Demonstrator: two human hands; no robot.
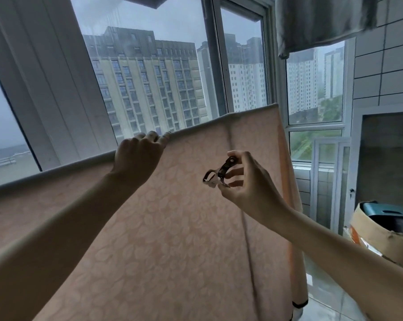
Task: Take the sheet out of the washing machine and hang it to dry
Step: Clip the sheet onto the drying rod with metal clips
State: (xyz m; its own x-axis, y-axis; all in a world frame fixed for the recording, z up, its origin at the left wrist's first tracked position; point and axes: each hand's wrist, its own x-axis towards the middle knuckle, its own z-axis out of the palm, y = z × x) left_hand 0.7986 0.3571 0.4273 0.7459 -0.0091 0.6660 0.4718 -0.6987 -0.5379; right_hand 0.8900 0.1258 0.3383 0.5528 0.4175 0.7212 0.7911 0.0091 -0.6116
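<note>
By the window, pink embossed sheet, left grip curled over its top edge, right grip pinching a clip

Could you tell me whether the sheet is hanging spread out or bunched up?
Spread out: the sheet hangs flat from its straight top fold, which the left hand grips; the right hand holds a clip, not yet attached.

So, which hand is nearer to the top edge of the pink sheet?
Left. The left hand is curled over the top edge of the pink sheet. The right hand is lower, in front of the sheet, pinching a clothes clip.
</note>
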